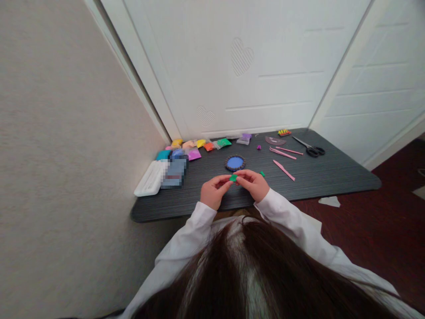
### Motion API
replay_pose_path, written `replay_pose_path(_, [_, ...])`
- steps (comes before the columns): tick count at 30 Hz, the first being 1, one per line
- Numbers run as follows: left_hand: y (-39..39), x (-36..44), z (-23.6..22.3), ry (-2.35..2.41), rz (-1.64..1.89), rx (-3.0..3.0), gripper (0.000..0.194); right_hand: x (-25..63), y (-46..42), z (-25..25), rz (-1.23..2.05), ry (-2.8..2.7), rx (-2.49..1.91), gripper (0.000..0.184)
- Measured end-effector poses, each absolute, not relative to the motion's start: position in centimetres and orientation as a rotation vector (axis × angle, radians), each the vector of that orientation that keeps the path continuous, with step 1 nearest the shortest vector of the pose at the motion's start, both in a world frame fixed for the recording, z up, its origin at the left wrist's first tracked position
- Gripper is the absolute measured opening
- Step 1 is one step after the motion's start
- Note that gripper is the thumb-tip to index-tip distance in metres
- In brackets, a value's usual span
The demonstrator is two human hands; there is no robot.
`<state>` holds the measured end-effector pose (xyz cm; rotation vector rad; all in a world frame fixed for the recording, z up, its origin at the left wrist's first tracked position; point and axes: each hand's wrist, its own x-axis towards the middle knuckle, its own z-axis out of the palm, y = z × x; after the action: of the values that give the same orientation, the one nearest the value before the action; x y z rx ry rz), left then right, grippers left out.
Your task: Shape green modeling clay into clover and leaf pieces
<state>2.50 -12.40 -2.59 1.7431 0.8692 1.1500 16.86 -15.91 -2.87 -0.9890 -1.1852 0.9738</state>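
Between the fingertips of my left hand (pixel 213 192) and my right hand (pixel 255 183) is a small piece of green clay (pixel 233 177). Both hands pinch it from opposite sides, above the front part of the dark table. Just beyond them lies a round blue disc (pixel 235 162) with a bumpy brown rim. A second bit of green clay (pixel 262 173) rests beside my right fingers, partly hidden by them.
Bags of coloured clay (pixel 224 142) line the table's back left. A white case (pixel 152 178) lies at the left. Pink tools (pixel 283 170), black-handled scissors (pixel 312 150) and a purple lump (pixel 258 147) lie to the right on the dark table (pixel 338 170). A white door stands behind.
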Motion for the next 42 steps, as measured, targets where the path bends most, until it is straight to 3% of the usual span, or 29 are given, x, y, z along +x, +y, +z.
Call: replay_pose_path(42, [-12.44,2.64,-2.79,0.856,1.158,1.736,0.021,16.86,-15.88,-3.10,1.014,-1.173,-0.977,0.023])
